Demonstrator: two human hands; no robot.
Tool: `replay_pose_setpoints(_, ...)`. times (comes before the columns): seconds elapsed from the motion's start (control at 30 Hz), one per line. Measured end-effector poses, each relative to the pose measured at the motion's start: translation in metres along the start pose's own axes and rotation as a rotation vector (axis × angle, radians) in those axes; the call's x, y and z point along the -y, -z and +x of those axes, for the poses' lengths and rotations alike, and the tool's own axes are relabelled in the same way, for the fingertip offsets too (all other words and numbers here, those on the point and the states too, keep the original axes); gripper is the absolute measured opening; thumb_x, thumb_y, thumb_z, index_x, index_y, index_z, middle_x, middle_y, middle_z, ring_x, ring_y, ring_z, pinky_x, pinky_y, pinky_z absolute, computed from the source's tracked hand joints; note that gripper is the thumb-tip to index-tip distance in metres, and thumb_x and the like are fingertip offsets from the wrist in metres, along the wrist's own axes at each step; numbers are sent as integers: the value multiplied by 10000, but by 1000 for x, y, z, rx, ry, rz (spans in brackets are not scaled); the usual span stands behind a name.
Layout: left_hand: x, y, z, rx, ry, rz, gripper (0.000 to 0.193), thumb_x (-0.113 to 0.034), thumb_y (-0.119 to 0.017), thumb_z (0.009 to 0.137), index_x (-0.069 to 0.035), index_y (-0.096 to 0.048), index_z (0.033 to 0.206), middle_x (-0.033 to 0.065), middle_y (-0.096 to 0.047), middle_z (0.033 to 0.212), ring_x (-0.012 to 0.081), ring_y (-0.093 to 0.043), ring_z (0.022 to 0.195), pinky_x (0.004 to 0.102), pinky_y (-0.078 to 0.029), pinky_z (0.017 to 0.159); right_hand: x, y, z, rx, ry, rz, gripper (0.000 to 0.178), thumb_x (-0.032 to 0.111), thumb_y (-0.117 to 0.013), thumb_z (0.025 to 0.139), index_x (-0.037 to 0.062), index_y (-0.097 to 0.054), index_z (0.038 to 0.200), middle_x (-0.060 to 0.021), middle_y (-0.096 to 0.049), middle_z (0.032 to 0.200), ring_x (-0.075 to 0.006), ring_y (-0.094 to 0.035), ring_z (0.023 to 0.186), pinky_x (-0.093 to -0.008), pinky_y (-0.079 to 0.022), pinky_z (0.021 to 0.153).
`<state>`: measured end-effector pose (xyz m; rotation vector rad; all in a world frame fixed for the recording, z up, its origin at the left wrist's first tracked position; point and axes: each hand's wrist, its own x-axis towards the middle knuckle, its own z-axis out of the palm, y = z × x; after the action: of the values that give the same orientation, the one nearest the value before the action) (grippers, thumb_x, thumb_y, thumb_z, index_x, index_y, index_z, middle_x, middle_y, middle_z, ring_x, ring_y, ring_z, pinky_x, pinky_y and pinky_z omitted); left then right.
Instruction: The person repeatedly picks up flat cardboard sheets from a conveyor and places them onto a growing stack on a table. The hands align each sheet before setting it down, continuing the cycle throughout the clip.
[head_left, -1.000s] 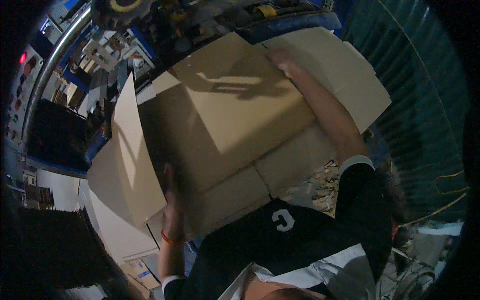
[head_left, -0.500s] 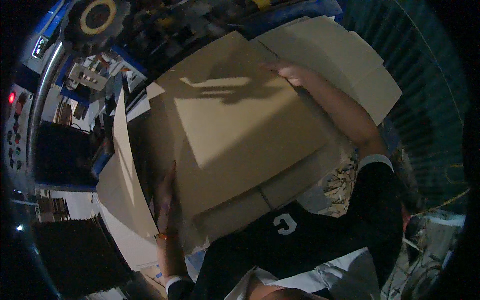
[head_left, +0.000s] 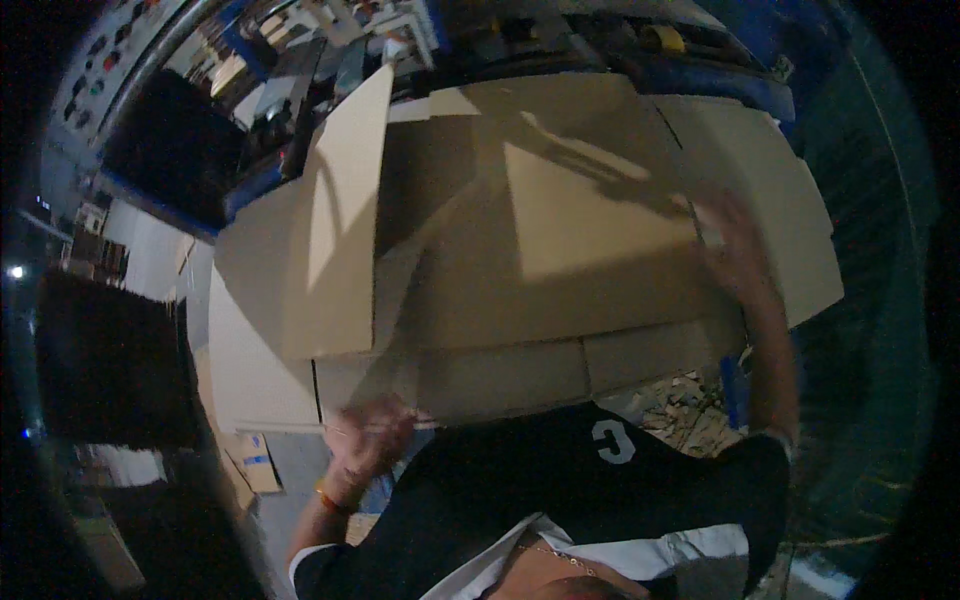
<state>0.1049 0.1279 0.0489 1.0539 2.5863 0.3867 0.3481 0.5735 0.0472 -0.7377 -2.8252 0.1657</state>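
A large folded sheet of brown cardboard (head_left: 590, 300) lies across the work surface in front of me, with a crease line across its near strip. On its left a cardboard flap (head_left: 345, 220) stands raised and tilted. My left hand (head_left: 370, 435) is at the near left edge of the cardboard, its fingers smeared by motion. My right hand (head_left: 735, 245) is over the cardboard's right part, at the edge of the upper panel. It is blurred too, and its grip cannot be made out. Shadows fall across the middle panel.
Machinery with a blue beam (head_left: 710, 75) runs along the far side. At the upper left are a metal rail (head_left: 150, 75) and a button panel (head_left: 100, 70). Cardboard scraps (head_left: 690, 410) lie below the near right edge. A dark green corrugated surface (head_left: 880, 300) borders the right.
The view has swung, shifting the scene rightward. My left hand has come out from beside the raised flap to the near edge. The cardboard lies more squarely before me; my right hand is nearer its right side.
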Motion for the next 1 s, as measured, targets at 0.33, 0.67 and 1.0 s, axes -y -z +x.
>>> replay_pose_setpoints(0.33,43,10,76,-234,-498,294,533,-64,-442,810,-111,-393,1339,139,-349,1401,302,-316,1305,477,-228,1073,37,-29,-42,122,72,16,933,505,-777,537,186,-420,1337,-102,-162,1491,-375,-126,1359,-560,-126,1071)
replay_pose_setpoints(0.67,42,11,144,-518,-492,160,559,-144,-523,804,-37,-373,1331,148,-370,1371,318,-335,1280,435,-263,1069,-2,-48,53,137,-13,57,750,450,-714,669,159,-453,1309,-126,-306,1432,-423,-244,1306,-482,-266,1047)
replay_pose_setpoints(1.0,16,38,237,-688,-83,318,762,-210,-657,763,-52,-245,1385,159,-300,1399,323,-301,1291,562,-237,1029,129,8,118,-457,434,275,348,168,-520,865,34,-539,1186,-191,-478,1272,-389,-398,1221,-448,-309,1024)
